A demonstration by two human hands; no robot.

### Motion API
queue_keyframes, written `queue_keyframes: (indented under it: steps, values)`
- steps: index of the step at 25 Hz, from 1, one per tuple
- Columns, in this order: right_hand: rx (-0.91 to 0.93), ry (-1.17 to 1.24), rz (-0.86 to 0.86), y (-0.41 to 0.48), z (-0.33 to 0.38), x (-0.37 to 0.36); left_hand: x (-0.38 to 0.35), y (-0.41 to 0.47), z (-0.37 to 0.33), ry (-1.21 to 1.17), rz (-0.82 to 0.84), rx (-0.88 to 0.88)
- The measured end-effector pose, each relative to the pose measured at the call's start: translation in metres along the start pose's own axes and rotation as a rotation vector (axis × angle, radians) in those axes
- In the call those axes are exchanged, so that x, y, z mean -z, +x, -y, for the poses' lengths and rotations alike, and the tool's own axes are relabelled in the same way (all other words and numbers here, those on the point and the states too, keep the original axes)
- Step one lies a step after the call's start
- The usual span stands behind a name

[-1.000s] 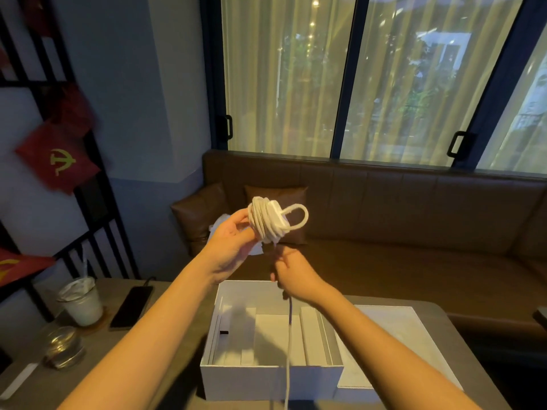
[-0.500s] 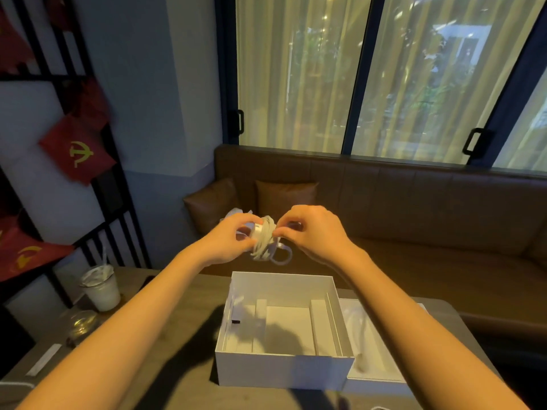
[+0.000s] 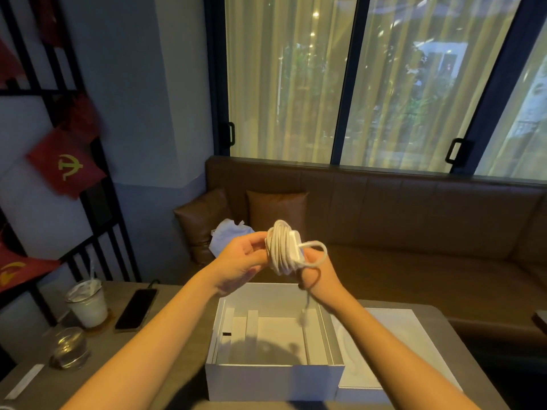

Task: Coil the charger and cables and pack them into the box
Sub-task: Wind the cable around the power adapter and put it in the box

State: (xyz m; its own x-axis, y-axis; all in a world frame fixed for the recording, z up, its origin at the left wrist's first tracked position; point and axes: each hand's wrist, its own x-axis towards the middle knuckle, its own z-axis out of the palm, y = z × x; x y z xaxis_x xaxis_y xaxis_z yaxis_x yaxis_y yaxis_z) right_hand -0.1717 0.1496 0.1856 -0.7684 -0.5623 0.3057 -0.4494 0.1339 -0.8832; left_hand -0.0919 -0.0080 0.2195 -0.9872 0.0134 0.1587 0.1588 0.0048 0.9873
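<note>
On the table's left edge stand a lidded cup (image 3: 88, 303) and a dark phone (image 3: 136, 308) — untouched; the left hand (image 3: 242, 264) has its fingers closed round the white cable bundle (image 3: 282, 247) wound on the charger, held above the open box (image 3: 275, 347); half a second ago both hands pressed the bundle together, and now one loop (image 3: 318, 255) springs out to the right and a loose end (image 3: 305, 316) dangles into the box; the right hand (image 3: 321, 276) grips the bundle's lower side, fingers curled — so coiling looks nearly done, the tail still needs tucking; the lid (image 3: 393, 347) lies just right.
</note>
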Motion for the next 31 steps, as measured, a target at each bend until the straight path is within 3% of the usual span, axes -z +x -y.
queue_keyframes:
  steps: [3, 7, 10, 13, 16, 20, 25, 31]
  values:
    - [-0.139, -0.165, 0.096, -0.011, 0.0, -0.008, -0.011, 0.015, 0.002, -0.167, -0.243, -0.03]
    - [-0.165, -0.516, 0.413, -0.02, 0.017, 0.002, -0.006, 0.033, 0.008, 0.237, -0.62, -0.08]
    - [-0.025, -0.728, 0.419, -0.013, 0.037, 0.023, 0.011, 0.035, 0.024, 0.542, -0.588, -0.049]
    - [0.177, -0.875, 0.28, 0.0, 0.053, 0.046, 0.022, 0.031, 0.034, 0.71, -0.343, -0.056]
    - [0.208, -0.778, 0.244, 0.008, 0.051, 0.062, 0.026, 0.025, 0.029, 0.689, -0.106, -0.071]
    - [0.141, -0.579, 0.137, 0.011, 0.026, 0.064, 0.023, 0.016, 0.023, 0.48, 0.038, 0.015]
    - [-0.033, -0.098, 0.013, 0.0, 0.006, 0.041, 0.008, 0.01, 0.029, 0.103, -0.002, 0.087]
    - [-0.244, 0.127, 0.065, -0.003, 0.001, 0.039, 0.001, 0.012, 0.032, 0.081, -0.065, 0.066]
